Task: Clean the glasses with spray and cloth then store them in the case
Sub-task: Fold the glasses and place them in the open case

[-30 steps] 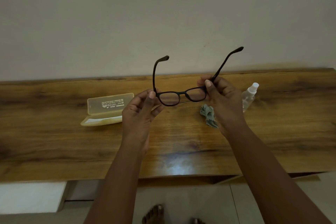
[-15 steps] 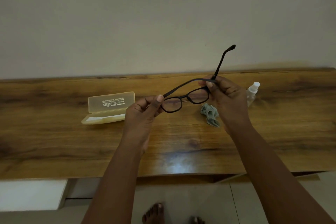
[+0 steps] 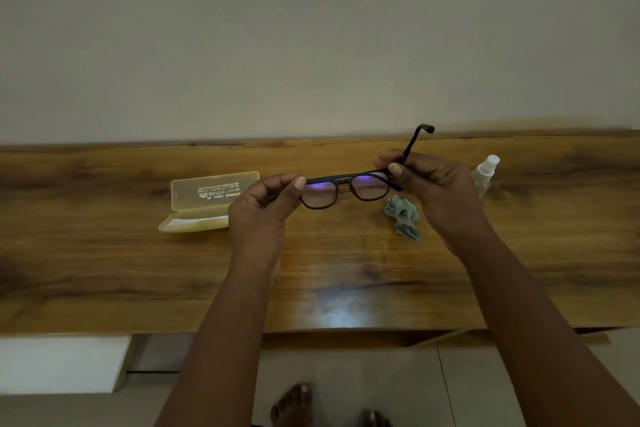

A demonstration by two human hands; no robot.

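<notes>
Wood-grain desk (image 3: pixel 104 270) runs full width, glossy, bright light glare on near edge. Plain off-white wall (image 3: pixel 311 28) behind it. Pale tiled floor (image 3: pixel 485 385) below, white box-like thing (image 3: pixel 59 364) lower left under desk. Bare toes (image 3: pixel 294 406) poking in at bottom.

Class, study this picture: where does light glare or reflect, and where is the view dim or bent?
Head view: dim, warm light overall; a pale glare patch on the table near its front edge; a violet reflection on the glasses; the wide lens bows the table's far edge slightly.
</notes>
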